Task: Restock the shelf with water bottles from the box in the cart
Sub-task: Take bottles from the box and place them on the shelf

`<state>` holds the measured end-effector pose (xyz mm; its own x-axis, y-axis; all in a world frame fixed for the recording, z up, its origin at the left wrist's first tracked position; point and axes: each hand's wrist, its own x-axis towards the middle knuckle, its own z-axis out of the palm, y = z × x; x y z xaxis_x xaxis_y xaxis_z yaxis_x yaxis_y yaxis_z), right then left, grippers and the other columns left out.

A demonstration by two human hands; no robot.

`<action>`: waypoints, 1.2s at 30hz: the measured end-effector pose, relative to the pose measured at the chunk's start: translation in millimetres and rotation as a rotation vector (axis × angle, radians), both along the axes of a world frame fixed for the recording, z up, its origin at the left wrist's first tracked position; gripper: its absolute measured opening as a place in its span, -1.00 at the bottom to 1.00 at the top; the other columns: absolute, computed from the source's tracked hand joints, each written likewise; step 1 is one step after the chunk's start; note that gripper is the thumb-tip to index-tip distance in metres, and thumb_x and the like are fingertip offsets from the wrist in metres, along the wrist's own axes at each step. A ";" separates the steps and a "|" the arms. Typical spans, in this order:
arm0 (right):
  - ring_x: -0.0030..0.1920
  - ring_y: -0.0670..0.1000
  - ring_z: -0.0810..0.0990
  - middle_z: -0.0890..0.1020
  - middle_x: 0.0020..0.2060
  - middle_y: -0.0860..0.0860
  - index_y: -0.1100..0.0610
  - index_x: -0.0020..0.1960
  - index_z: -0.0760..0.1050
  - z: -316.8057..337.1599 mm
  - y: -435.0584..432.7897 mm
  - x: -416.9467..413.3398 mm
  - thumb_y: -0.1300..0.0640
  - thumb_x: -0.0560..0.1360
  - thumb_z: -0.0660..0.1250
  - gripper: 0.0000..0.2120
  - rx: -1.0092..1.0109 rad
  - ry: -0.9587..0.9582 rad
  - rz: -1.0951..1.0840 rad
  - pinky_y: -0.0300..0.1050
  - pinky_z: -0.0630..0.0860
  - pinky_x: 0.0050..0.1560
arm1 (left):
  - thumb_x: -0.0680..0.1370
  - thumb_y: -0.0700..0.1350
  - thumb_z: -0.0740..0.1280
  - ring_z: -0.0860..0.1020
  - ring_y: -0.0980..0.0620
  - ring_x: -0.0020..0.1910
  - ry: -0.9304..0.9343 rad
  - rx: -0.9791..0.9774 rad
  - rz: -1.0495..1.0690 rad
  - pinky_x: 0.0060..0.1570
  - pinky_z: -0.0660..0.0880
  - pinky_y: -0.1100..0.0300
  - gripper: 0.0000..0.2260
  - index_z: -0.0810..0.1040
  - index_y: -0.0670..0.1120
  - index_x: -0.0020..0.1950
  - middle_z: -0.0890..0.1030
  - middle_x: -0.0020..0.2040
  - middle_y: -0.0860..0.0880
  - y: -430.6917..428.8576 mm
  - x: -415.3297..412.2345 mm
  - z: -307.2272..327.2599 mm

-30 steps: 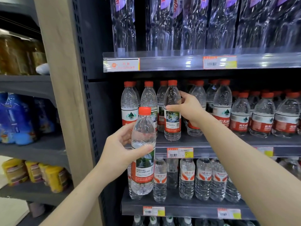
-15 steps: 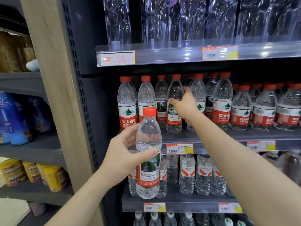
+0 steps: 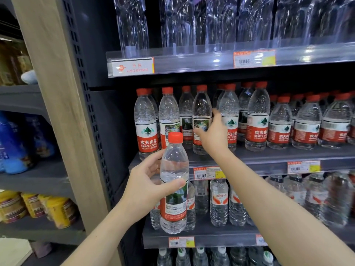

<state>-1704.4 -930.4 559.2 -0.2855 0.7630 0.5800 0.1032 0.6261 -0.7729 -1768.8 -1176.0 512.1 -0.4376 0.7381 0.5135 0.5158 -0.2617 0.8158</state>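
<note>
Though full of red-capped bottles (image 3: 257, 120), dark shelf (image 3: 269, 156) beside wooden post (image 3: 57, 112).

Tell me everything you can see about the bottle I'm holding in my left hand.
The bottle is clear plastic holding water, with a red cap and a wrap label: a landscape picture above a red band of small print. It is upright, off any surface, in front of the shelves. Only the left hand touches it, gripping its middle with the thumb across the front.
</note>
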 end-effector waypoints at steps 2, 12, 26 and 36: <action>0.34 0.09 0.54 0.50 0.43 0.09 0.09 0.61 0.21 -0.4 2.2 1.8 0.15 0.50 0.55 -0.20 -0.019 0.009 -0.005 -0.15 0.47 0.21 | 0.33 -0.06 0.68 0.68 0.06 0.23 -0.012 0.021 -0.007 0.13 0.66 0.08 -0.29 0.54 0.07 0.45 0.74 0.18 0.09 0.0 1.4 -2.5; -0.20 -0.10 0.56 0.54 0.41 0.09 0.00 0.68 0.10 -9.3 7.5 0.4 0.04 0.58 0.46 -0.20 0.017 -0.057 -0.089 -0.21 0.44 -0.20 | 0.35 -0.13 0.69 0.68 0.11 0.20 -0.033 0.113 0.064 0.03 0.65 0.24 -0.35 0.57 0.15 0.39 0.74 0.17 0.12 0.1 4.5 -3.8; 0.04 0.21 0.65 0.16 0.64 0.10 0.01 0.69 -0.16 -19.7 2.2 -21.6 0.41 0.57 0.27 -0.10 0.072 -0.199 -0.277 0.10 0.63 -0.08 | 0.39 -0.32 0.60 0.69 0.12 0.18 -0.062 0.130 0.051 0.00 0.65 0.24 -0.36 0.57 0.13 0.38 0.75 0.15 0.13 -2.5 13.1 -11.3; -0.10 0.13 0.64 0.62 0.26 0.17 0.00 0.69 -0.03 -17.5 10.4 -15.0 0.36 0.60 0.27 -0.20 0.075 -0.241 -0.333 0.01 0.61 -0.18 | 0.39 -0.32 0.60 0.70 0.14 0.14 -0.067 0.155 0.060 -0.03 0.63 0.31 -0.38 0.58 0.09 0.37 0.76 0.11 0.12 -2.7 16.3 -7.2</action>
<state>-1719.4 -920.0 541.7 -0.1645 0.7949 0.5841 0.4823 0.5813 -0.6553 -1752.6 -1178.7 504.9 -0.5153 0.6242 0.5873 0.4805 -0.3570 0.8010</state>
